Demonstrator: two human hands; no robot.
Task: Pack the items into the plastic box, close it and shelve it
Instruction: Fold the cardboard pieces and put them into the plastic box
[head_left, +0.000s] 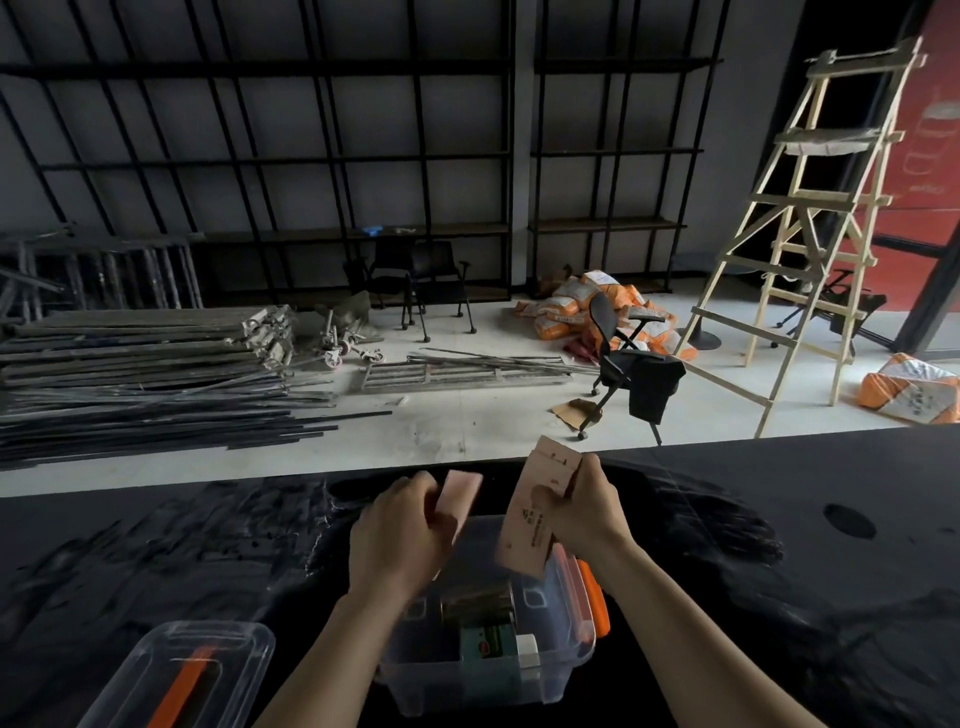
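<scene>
The right hand (582, 512) grips a pink carton (535, 512), long axis near-vertical, directly above the plastic box (498, 670) (6 o'clock); the left hand (397, 530) clasps a smaller pink packet (460, 496).

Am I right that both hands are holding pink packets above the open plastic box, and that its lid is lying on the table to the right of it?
Not quite: the head view shows the lid lying left of the plastic box, not right. Both hands, left and right, do hold pink packets above it.

Clear glossy plastic box (566, 631), matt pink paper carton (535, 514), glossy black table (779, 597)
</scene>
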